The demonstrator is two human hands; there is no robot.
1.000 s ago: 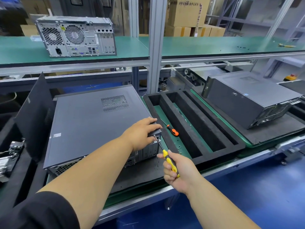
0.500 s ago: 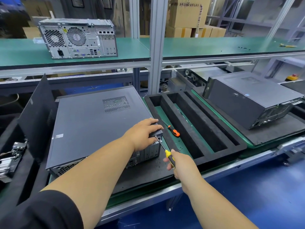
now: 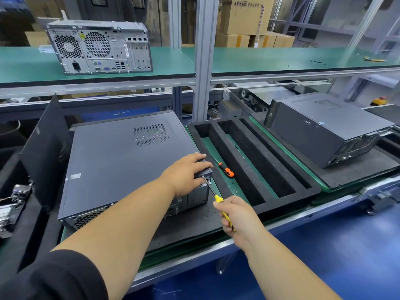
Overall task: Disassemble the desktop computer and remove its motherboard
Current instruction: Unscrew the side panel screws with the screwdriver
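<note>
The desktop computer (image 3: 121,161) lies on its side on a black foam mat (image 3: 190,221) in front of me, its dark side panel facing up and its rear face turned toward me.

My left hand (image 3: 186,174) rests on the computer's near corner at about 3 o'clock of the case, fingers laid nearly straight over the top edge, the thumb down against the rear face.

My right hand (image 3: 236,215) is curled around the handle of a yellow screwdriver (image 3: 216,198), just at 5 o'clock from the left hand. The shaft runs up toward 11 o'clock and its tip sits at the corner of the rear face, right by my left thumb; I cannot tell whether it is seated in a screw.

At 3 o'clock from the computer a black foam tray (image 3: 255,161) with long slots lies on the green tabletop (image 3: 266,185), and an orange-handled screwdriver (image 3: 227,170) rests in its leftmost slot, apart from my hands.

Further toward 2 o'clock a second dark computer (image 3: 331,126) lies on its own mat.

At 9 o'clock a detached black panel (image 3: 45,152) stands tilted beside the case.

On the upper green shelf (image 3: 281,59) at 11 o'clock a grey computer (image 3: 99,48) shows its rear ports and fan grilles, with cardboard boxes (image 3: 244,18) behind at 1 o'clock.
</note>
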